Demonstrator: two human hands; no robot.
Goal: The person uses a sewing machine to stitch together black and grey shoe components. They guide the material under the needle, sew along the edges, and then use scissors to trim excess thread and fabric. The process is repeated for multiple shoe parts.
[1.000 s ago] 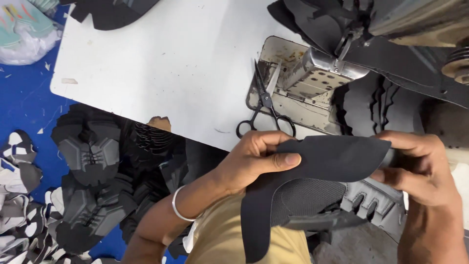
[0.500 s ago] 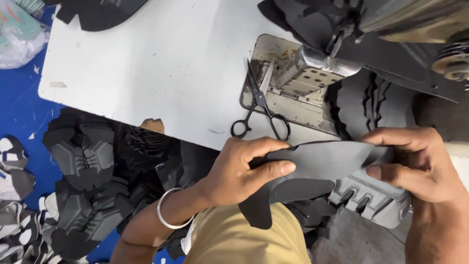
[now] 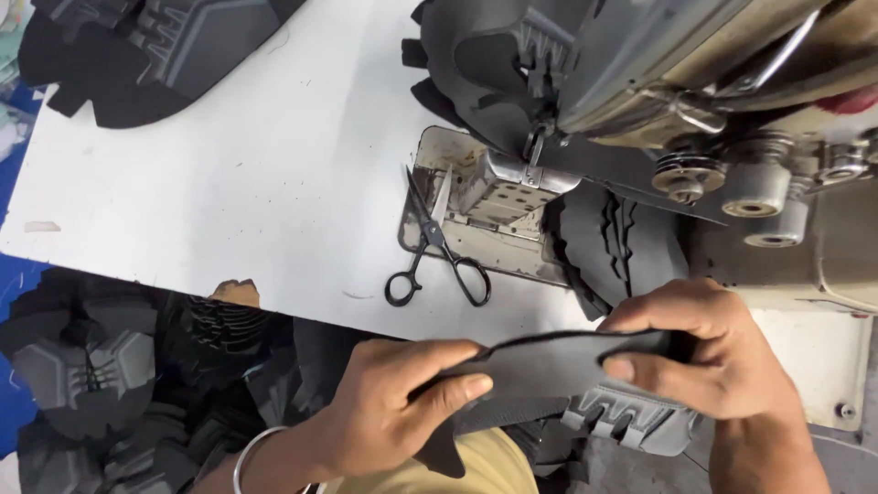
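Observation:
Both my hands hold a flat black shoe-upper piece point(image 3: 558, 361) edge-on over the front edge of the white table point(image 3: 256, 183). My left hand point(image 3: 393, 407), with a metal bangle on the wrist, pinches its left end. My right hand point(image 3: 709, 357) grips its right end, thumb underneath. A grey and black shoe part point(image 3: 631, 421) hangs just below the piece, partly hidden by it. Black-handled scissors point(image 3: 439, 252) lie on the table a little beyond my hands, beside the sewing machine's needle plate point(image 3: 498, 197).
The sewing machine head point(image 3: 732, 101) fills the upper right. Black cut pieces point(image 3: 613, 242) lie under its arm, and more are stacked at the table's far left point(image 3: 137, 55). Grey and black shoe parts point(image 3: 91, 375) are piled on the blue floor at left.
The view has shifted toward the machine. My hands have turned the black piece flatter and brought it closer to the table's front edge; the left hand's grip has slid along it.

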